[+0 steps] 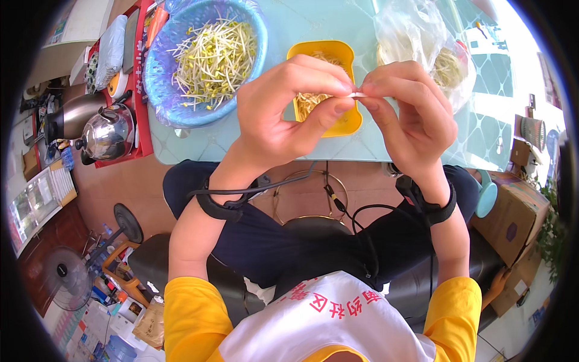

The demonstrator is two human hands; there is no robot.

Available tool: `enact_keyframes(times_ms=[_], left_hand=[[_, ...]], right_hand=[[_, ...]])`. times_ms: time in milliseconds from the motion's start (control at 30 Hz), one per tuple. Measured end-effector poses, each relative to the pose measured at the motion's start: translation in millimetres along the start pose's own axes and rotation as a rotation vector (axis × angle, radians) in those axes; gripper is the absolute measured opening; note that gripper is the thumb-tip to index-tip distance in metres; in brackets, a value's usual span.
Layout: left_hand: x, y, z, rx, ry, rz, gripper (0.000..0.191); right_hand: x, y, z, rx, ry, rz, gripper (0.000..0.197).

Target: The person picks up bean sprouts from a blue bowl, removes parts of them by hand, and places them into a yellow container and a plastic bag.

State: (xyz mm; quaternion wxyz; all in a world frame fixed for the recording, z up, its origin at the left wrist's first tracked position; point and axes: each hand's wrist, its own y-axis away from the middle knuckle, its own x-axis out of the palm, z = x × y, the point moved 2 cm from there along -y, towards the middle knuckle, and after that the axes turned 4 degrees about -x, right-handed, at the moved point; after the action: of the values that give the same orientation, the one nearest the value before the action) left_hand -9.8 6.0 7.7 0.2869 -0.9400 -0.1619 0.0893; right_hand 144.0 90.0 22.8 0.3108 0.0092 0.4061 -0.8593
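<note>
A short white piece of bean sprout spans the small gap between my hands. My left hand pinches one end between thumb and forefinger, and my right hand pinches the other. Below them stands a yellow plastic container, partly covered by my left hand, with thin brownish sprout roots inside. On the left, a blue plastic basket lined with thin film holds a heap of yellow-headed soybean sprouts. A clear plastic bag with pale sprouts lies beyond my right hand.
The glass-topped table ends just before my knees. Left of it, a red stand carries a steel kettle. Black cables hang by my wrists. A standing fan and a cardboard box flank the seat.
</note>
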Motion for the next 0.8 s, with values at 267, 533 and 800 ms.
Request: enact_keyframes(times_ms=[267,533,800], left_hand=[[2.1,-0.2,1.5,-0.017,0.006,0.007,0.014],[1.7,-0.2,4.8,-0.005,0.023,0.009,0.013],[3.1,1.8,2.8,-0.056,0.111,0.002,0.014]], right_hand=[[-2.3,1.8,-2.2,0.009,0.023,0.006,0.021],[-2.6,1.2,-1.8,0.016,0.021,0.012,0.020],[-6.3,3.5,0.5,-0.002,0.004,0.126,0.020]])
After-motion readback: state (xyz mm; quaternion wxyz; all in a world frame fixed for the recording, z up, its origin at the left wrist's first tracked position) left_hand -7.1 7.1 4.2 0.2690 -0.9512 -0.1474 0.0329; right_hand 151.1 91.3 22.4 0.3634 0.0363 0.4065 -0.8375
